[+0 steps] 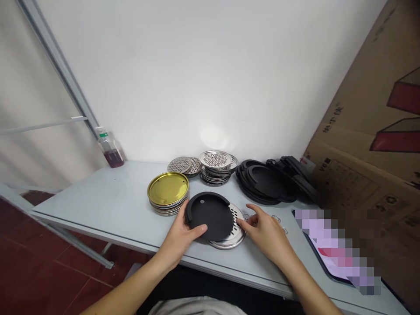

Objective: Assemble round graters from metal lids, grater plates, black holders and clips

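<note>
My left hand [184,234] grips the left edge of a round black plastic holder [210,216] with a raised rim, thumb on its face. Partly under the holder lies a round metal grater disc [238,225], its slotted right side showing near the table's front edge. My right hand [264,227] is at the disc's right edge, thumb on the rim and index finger stretched out apart from it. Small metal rings [277,218] lie just behind my right hand, some partly hidden by it.
Gold-topped round lids [168,189] are stacked left of the holder. Behind are stacks of grater discs [215,160] and a pile of black plastic parts [267,181]. A tablet with a blurred screen [331,249] lies right, beside a large cardboard box [367,175]. A bottle [111,151] stands back left.
</note>
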Tool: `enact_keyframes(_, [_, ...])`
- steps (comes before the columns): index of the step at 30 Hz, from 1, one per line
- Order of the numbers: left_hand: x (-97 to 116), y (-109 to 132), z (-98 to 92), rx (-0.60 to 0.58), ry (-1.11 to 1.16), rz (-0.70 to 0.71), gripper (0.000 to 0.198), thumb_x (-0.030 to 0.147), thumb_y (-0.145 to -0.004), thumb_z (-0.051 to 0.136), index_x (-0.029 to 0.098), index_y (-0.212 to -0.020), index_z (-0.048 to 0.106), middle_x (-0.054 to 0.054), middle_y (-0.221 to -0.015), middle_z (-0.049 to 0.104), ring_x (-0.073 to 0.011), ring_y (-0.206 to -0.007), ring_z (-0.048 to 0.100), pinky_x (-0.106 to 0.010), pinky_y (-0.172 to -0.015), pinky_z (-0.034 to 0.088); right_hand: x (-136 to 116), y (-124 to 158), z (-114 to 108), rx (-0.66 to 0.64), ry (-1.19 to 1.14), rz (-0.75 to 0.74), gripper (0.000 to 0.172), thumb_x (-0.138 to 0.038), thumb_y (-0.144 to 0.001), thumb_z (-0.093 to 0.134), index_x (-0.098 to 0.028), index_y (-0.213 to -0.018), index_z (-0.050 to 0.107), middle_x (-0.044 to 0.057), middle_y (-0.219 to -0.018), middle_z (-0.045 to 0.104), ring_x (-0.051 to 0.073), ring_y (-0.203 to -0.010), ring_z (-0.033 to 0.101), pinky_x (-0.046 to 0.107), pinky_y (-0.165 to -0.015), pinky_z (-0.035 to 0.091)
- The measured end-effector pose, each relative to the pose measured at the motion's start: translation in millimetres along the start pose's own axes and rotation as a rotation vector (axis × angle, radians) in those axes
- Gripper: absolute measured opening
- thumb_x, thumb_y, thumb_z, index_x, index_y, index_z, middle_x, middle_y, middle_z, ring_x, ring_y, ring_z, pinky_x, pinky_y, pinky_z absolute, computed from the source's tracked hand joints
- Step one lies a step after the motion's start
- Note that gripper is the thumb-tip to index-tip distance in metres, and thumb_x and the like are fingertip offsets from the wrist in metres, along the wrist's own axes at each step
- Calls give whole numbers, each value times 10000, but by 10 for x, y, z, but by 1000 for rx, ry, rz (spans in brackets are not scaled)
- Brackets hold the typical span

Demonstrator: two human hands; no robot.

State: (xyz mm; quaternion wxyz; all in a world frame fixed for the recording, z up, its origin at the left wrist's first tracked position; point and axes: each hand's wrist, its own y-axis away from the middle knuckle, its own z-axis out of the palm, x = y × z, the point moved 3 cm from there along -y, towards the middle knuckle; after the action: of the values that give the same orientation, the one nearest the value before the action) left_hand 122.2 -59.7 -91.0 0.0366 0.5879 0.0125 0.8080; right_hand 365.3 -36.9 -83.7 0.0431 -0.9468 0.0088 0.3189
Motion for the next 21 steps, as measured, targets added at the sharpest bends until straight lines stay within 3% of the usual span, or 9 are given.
enact_keyframes(3, [-19,43,-60,-83,-100,-55,1233,242,-655,884,284,-1579,69,-149,-1496,459,-268,-1260,569,-359,-1032,496,49,-44,9,-24,-135,31,541,-452,-821,607,-163,-1277,561,29,-787,732,261,-809,690,370,-747,464])
enact_keyframes(5, [-37,89,-118,-136,-252,-96,1276,227,-648,883,295,-1582,15,-164,-1402,535,-241,-1047,673,-360,-901,560,81,-61,13,-35,-232,48,537,-450,-802,629,-151,-1245,579,21,-748,723,237,-741,686,351,-706,475])
enact_keyframes(8, [-5,153,-198,-134,-624,1,1041,256,-686,848,286,-1547,263,-142,-1289,594,-192,-808,669,-360,-769,574,120,-60,20,-64,-409,76,479,-459,-797,643,-156,-1168,623,-1,-686,685,196,-620,656,330,-633,492])
enact_keyframes(10, [57,184,-206,-113,-862,183,778,282,-736,807,270,-1436,468,-119,-1264,606,-236,-918,650,-403,-858,551,131,-45,26,-107,-550,97,422,-461,-787,657,-168,-1091,654,-8,-667,663,180,-580,644,320,-599,508])
enact_keyframes(13, [98,211,-175,-136,-1076,395,561,296,-803,749,272,-1330,559,-102,-1248,622,-300,-1153,567,-464,-1009,475,127,-16,28,-152,-754,135,338,-404,-741,709,-172,-984,670,14,-726,685,174,-619,659,311,-618,535])
enact_keyframes(17, [13,193,-179,-151,-1196,467,527,335,-840,714,275,-1336,545,-112,-1279,613,-321,-1243,525,-501,-1051,450,79,16,57,-184,-926,193,309,-352,-703,743,-171,-924,627,21,-760,678,141,-585,617,286,-589,506])
enact_keyframes(21, [-96,148,-217,-118,-1255,475,520,393,-861,685,275,-1346,540,-113,-1404,552,-331,-1373,431,-526,-1125,387,29,32,39,-140,-966,176,514,-386,-701,756,-187,-1134,564,-54,-620,580,134,-531,557,268,-546,463])
